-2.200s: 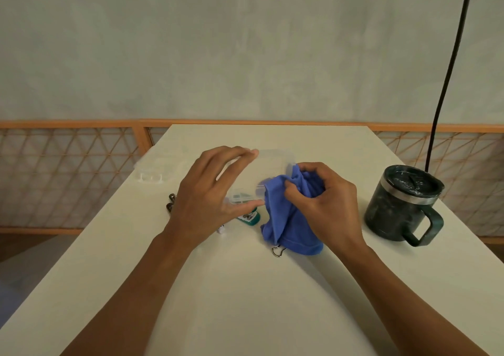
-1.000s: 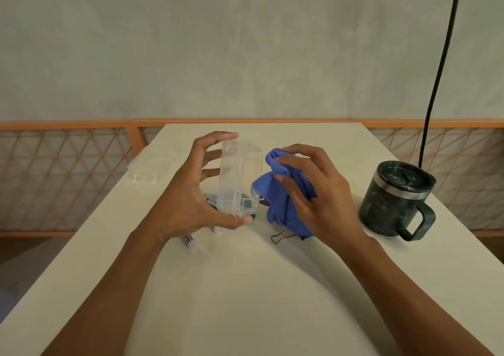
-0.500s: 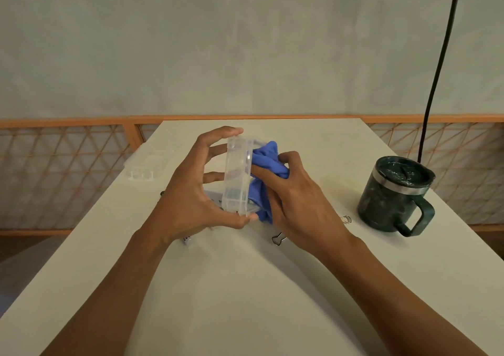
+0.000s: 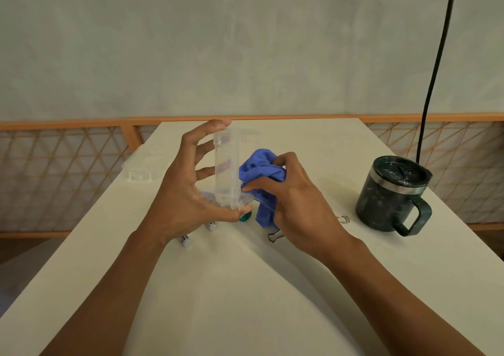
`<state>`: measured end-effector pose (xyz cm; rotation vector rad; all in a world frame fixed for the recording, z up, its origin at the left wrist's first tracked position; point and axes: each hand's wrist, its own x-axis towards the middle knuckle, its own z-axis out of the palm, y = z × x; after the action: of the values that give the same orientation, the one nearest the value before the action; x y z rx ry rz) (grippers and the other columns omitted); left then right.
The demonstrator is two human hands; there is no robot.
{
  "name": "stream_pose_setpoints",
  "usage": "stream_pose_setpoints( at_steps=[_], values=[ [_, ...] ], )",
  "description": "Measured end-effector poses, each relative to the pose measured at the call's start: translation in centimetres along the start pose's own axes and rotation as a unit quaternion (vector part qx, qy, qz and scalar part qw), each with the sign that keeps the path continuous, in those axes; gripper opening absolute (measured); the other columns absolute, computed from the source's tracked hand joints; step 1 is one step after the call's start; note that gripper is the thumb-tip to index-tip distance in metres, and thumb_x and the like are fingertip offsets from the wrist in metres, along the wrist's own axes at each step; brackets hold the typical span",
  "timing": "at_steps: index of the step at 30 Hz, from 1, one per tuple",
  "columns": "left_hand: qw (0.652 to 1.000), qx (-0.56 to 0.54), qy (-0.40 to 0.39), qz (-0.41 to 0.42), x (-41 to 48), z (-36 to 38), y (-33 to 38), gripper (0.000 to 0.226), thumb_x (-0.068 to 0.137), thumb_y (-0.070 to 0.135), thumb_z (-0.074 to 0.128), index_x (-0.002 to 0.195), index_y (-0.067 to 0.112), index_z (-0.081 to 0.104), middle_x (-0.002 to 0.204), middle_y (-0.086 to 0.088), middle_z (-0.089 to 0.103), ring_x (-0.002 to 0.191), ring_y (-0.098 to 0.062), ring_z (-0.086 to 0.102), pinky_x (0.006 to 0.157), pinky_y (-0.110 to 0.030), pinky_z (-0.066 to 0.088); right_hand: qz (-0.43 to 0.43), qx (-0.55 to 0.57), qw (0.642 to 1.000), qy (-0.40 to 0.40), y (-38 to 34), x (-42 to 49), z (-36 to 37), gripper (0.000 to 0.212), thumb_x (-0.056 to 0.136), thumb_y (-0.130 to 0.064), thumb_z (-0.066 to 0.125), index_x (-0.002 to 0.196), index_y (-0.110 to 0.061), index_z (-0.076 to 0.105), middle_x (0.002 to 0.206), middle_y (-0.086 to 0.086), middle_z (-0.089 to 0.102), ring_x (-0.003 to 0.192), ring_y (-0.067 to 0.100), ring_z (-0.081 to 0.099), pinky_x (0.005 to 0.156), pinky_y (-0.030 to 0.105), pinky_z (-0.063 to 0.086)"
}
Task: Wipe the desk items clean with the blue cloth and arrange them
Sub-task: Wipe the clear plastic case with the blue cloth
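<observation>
My left hand [image 4: 185, 192] grips a clear plastic box [image 4: 227, 170] stood on end, index finger on its top edge and thumb under its bottom. My right hand [image 4: 294, 200] holds the bunched blue cloth [image 4: 259, 175] and presses it against the box's right side. Beneath the hands, on the white desk [image 4: 245, 287], lie two small white-capped items [image 4: 185, 240], a green-capped item [image 4: 245, 217] and two binder clips [image 4: 274, 237], all partly hidden.
A clear plastic lid [image 4: 141, 168] lies at the desk's left edge. A dark mug with a lid and a handle [image 4: 392, 194] stands at the right. A black cable [image 4: 433, 69] hangs behind it. Orange lattice railing surrounds the desk.
The left hand turned the clear box from flat to standing on end. The right hand brought the cloth against the box's right side and has slid it a little lower.
</observation>
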<state>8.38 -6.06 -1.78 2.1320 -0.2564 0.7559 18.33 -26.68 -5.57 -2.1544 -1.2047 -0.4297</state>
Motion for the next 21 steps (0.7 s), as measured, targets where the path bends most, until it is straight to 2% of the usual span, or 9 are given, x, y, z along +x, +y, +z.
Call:
stream_pose_setpoints(
  at_steps=[4,7,10,12,14,16,18,20,21],
  values=[
    [1.000,-0.006,0.000,0.006,0.1,-0.2,-0.4,0.129,0.054,0.011,0.108,0.158,0.019,0.032,0.169,0.009,0.036,0.154,-0.027,0.044,0.109,-0.052,0.057,-0.001,0.019,0.999,0.033,0.0,-0.1,-0.8,0.048,0.090,-0.002,0.071,0.121,-0.038,0.074,0.127,-0.009,0.041,0.113,-0.002,0.046,0.080,0.017,0.048],
    [1.000,-0.013,0.001,-0.002,0.1,-0.1,-0.3,0.129,0.054,0.012,0.107,0.157,0.022,0.032,0.168,0.014,0.035,0.154,-0.022,0.044,0.110,-0.048,0.058,-0.010,-0.010,0.999,0.034,0.0,-0.1,-0.9,0.046,0.090,-0.006,0.074,0.124,-0.037,0.074,0.129,-0.007,0.043,0.109,0.002,0.043,0.079,0.022,0.049],
    [1.000,-0.015,-0.016,-0.006,0.0,0.3,-0.1,0.128,0.054,0.012,0.107,0.157,0.023,0.033,0.168,0.015,0.036,0.154,-0.019,0.045,0.108,-0.048,0.058,-0.007,-0.021,0.999,0.032,-0.1,-0.2,-0.6,0.052,0.090,-0.007,0.075,0.131,-0.038,0.072,0.135,-0.006,0.042,0.112,0.000,0.039,0.082,0.017,0.046],
    [0.999,-0.015,-0.032,-0.008,-0.1,0.6,0.0,0.128,0.054,0.008,0.107,0.157,0.023,0.033,0.168,0.014,0.036,0.153,-0.018,0.045,0.108,-0.050,0.058,0.017,-0.023,0.999,0.046,-0.2,-0.1,-0.8,0.058,0.093,-0.010,0.074,0.140,-0.042,0.065,0.139,-0.006,0.039,0.119,0.009,0.044,0.085,0.026,0.052],
    [0.999,-0.016,-0.041,-0.005,-0.2,0.8,0.1,0.129,0.054,0.006,0.108,0.158,0.023,0.033,0.169,0.013,0.037,0.153,-0.019,0.045,0.109,-0.052,0.057,0.033,-0.033,0.997,0.068,-0.1,0.1,-1.0,0.063,0.095,-0.014,0.075,0.149,-0.043,0.058,0.142,-0.005,0.038,0.123,0.014,0.046,0.090,0.027,0.052],
    [0.999,-0.017,-0.036,0.000,-0.2,0.9,0.1,0.129,0.054,0.005,0.108,0.158,0.022,0.033,0.168,0.013,0.037,0.153,-0.019,0.045,0.108,-0.049,0.058,0.030,-0.059,0.995,0.075,-0.1,0.2,-0.8,0.071,0.092,-0.014,0.079,0.153,-0.041,0.054,0.142,-0.003,0.039,0.119,0.011,0.044,0.087,0.018,0.048],
    [1.000,-0.015,-0.025,0.000,-0.2,0.9,0.2,0.128,0.055,0.005,0.107,0.158,0.023,0.033,0.168,0.014,0.037,0.153,-0.017,0.046,0.107,-0.044,0.059,0.025,-0.071,0.995,0.063,-0.3,0.0,-0.5,0.074,0.090,-0.012,0.080,0.153,-0.040,0.054,0.137,-0.004,0.038,0.108,0.003,0.037,0.076,0.006,0.039],
    [1.000,-0.013,-0.013,-0.001,-0.2,0.6,0.1,0.127,0.055,0.008,0.107,0.157,0.023,0.033,0.168,0.016,0.036,0.153,-0.015,0.045,0.107,-0.041,0.059,0.016,-0.081,0.996,0.036,-0.5,-0.2,-0.1,0.067,0.094,-0.017,0.075,0.152,-0.044,0.054,0.136,-0.003,0.039,0.110,0.007,0.040,0.076,0.012,0.038],
    [1.000,-0.012,-0.007,-0.002,-0.2,0.5,0.0,0.127,0.056,0.009,0.107,0.157,0.024,0.033,0.168,0.017,0.036,0.154,-0.016,0.044,0.107,-0.044,0.059,0.009,-0.084,0.996,0.020,-0.6,-0.3,0.1,0.061,0.097,-0.023,0.071,0.151,-0.045,0.055,0.137,-0.002,0.040,0.114,0.012,0.045,0.078,0.019,0.044]
  ],
)
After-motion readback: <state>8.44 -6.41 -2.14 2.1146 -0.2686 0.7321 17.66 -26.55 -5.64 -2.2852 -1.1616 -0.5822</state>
